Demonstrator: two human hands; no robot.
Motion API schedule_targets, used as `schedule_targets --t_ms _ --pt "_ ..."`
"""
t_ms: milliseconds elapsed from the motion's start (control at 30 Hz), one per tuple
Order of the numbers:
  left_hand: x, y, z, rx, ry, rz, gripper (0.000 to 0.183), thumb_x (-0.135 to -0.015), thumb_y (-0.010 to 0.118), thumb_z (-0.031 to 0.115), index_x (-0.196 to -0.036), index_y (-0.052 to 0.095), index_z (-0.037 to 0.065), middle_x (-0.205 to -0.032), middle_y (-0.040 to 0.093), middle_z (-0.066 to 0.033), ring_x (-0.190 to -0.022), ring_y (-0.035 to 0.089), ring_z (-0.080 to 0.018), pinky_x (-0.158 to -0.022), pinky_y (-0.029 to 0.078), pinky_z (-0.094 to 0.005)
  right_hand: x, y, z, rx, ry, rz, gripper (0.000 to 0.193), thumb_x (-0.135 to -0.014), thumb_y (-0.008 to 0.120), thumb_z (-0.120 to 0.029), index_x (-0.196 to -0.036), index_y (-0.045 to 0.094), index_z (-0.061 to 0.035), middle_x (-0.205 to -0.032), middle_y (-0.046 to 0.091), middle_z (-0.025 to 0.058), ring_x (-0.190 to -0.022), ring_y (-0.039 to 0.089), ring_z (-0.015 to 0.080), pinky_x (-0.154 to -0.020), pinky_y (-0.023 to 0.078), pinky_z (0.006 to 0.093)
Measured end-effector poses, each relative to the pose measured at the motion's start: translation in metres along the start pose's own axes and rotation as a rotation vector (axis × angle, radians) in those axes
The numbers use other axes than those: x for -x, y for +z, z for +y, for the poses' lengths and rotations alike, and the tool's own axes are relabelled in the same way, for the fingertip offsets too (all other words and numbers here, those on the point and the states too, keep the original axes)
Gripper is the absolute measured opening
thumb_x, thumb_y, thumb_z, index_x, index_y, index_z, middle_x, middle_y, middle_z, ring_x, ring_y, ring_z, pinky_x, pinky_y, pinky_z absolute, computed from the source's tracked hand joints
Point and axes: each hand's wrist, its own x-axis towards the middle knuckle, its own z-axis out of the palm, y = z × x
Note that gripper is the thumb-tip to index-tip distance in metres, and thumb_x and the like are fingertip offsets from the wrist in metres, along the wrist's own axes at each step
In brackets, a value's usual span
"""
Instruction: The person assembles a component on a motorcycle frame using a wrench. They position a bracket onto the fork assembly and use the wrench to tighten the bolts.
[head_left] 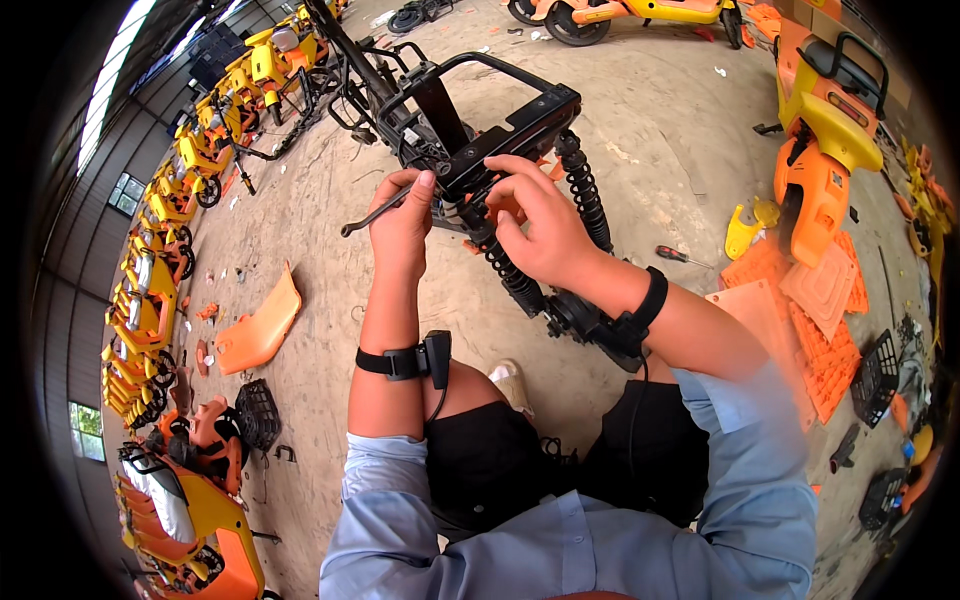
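Observation:
My left hand (402, 228) is closed around a dark metal wrench (368, 219) with a bent end. Its handle sticks out to the left, and the end toward the frame is covered by my fingers. In front of me stands a stripped scooter frame (510, 135), black, with a tubular rail on top. My right hand (545, 228) is at the frame's near edge, fingers curled and the index finger against the metal. Whatever those fingers pinch is hidden. Below the frame, black coil-spring shock absorbers (585, 190) slant downward on both sides of my right hand.
An orange panel (260, 325) lies on the floor at left, near a black basket (258, 413). A screwdriver (682, 256) and stacked orange panels (755, 310) lie at right. A yellow-orange scooter (825, 140) stands far right; rows of scooters (150, 300) line the left.

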Motion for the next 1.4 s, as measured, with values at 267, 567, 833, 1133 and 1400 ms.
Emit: schedule_targets --t_ms 267,567,833,1133,1400 --pt "-0.008 0.022 0.008 0.000 -0.087 0.118 0.031 -0.099 0.076 0.029 -0.112 0.070 0.001 -0.079 0.061 0.0043 -0.060 0.044 -0.0022 -0.051 0.031 -0.0224 -0.008 0.006 -0.005 -0.215 0.101 -0.281 0.024 -0.087 0.062 0.002 -0.108 0.054 -0.0060 -0.161 0.037 0.0258 -0.084 0.068 0.0183 -0.082 0.054 0.0326" --pt "0.000 0.037 0.019 -0.251 0.062 0.060 0.030 -0.102 0.071 0.021 -0.121 0.073 -0.002 -0.100 0.074 -0.0027 -0.089 0.064 -0.0081 -0.077 0.051 -0.0228 -0.006 0.005 -0.014 -0.240 0.136 -0.322 0.019 -0.087 0.061 0.003 -0.102 0.055 -0.0060 -0.165 0.034 0.0254 -0.085 0.068 0.0172 -0.076 0.054 0.0325" --pt "0.013 0.031 0.020 -0.630 0.193 -0.181 0.021 -0.102 0.069 0.016 -0.116 0.077 0.002 -0.092 0.074 -0.0031 -0.081 0.065 -0.0073 -0.072 0.052 -0.0243 0.012 0.018 0.000 -0.338 0.158 -0.066 0.024 -0.088 0.057 0.007 -0.111 0.055 -0.0021 -0.137 0.058 0.0121 -0.090 0.065 0.0174 -0.073 0.054 0.0314" --pt "0.012 0.027 0.011 -0.636 0.376 -0.165 0.017 -0.097 0.073 0.012 -0.112 0.078 0.005 -0.085 0.075 -0.0062 -0.068 0.062 -0.0080 -0.063 0.051 -0.0258 0.012 0.022 0.004 0.172 0.094 0.090 0.037 -0.090 0.070 -0.006 -0.122 0.053 -0.0029 -0.120 0.062 0.0147 -0.102 0.064 0.0296 -0.079 0.054 0.0401" --pt "0.015 0.031 0.010 -0.605 0.358 -0.136 0.019 -0.098 0.074 0.016 -0.114 0.078 0.006 -0.079 0.071 -0.0026 -0.069 0.059 -0.0063 -0.064 0.049 -0.0242 0.010 0.017 0.009 0.066 0.312 -0.108 0.030 -0.100 0.063 -0.016 -0.124 0.053 -0.0031 -0.099 0.072 0.0209 -0.092 0.071 0.0408 -0.075 0.054 0.0490"
